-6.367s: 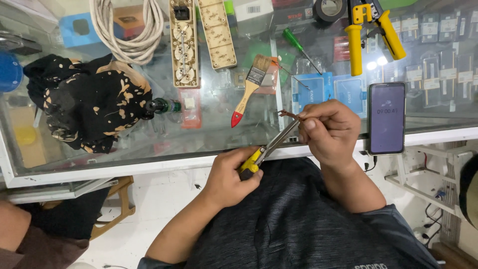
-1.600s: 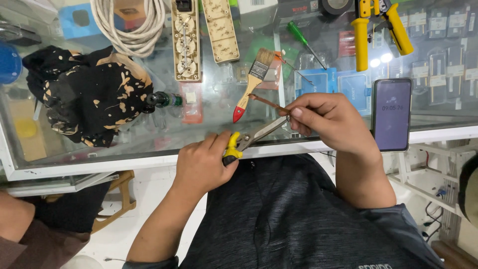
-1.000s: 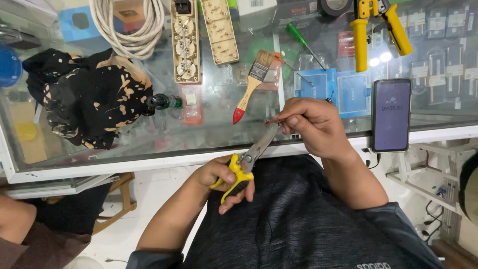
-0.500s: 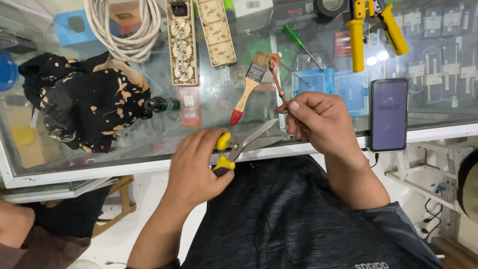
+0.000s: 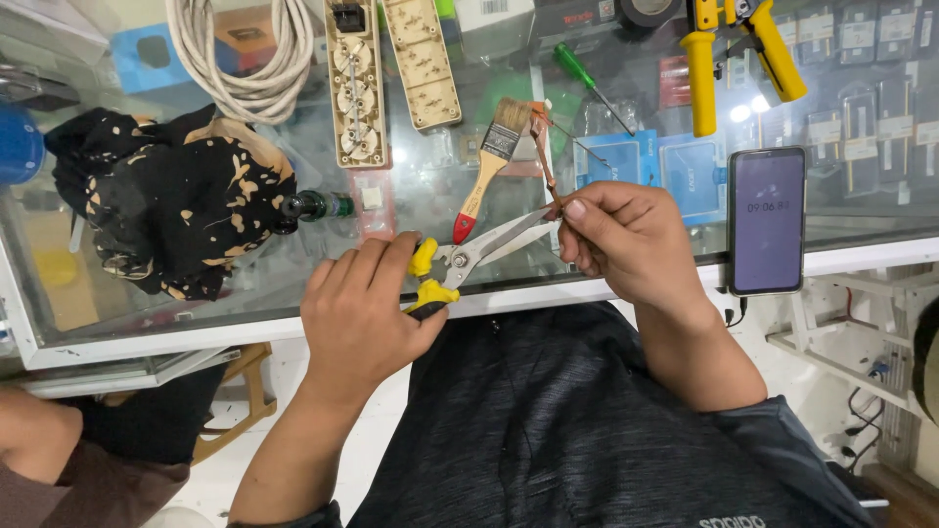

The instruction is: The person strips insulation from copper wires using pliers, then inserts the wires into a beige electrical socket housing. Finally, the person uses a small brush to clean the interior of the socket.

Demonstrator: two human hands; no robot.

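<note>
My left hand (image 5: 367,308) grips the yellow handles of a pair of long-nose pliers (image 5: 468,256) whose metal jaws point right. Those jaws meet a thin copper strip (image 5: 544,156) at its lower end. My right hand (image 5: 626,240) pinches that strip between thumb and fingers, holding it nearly upright over the glass counter (image 5: 293,303). A paintbrush with a wooden, red-tipped handle (image 5: 486,166) lies just beyond the pliers.
On the counter lie a black patterned cloth (image 5: 166,210), a coiled white cable (image 5: 240,54), two beige power strips (image 5: 354,83), a green screwdriver (image 5: 587,83), yellow-handled cutters (image 5: 729,49) and a phone (image 5: 768,220) at the right edge. Another person's arm (image 5: 39,455) is at bottom left.
My left hand has shifted on the plier handles and brought the jaws onto the strip's lower end. My right hand has turned the copper strip from lying flat to nearly upright.
</note>
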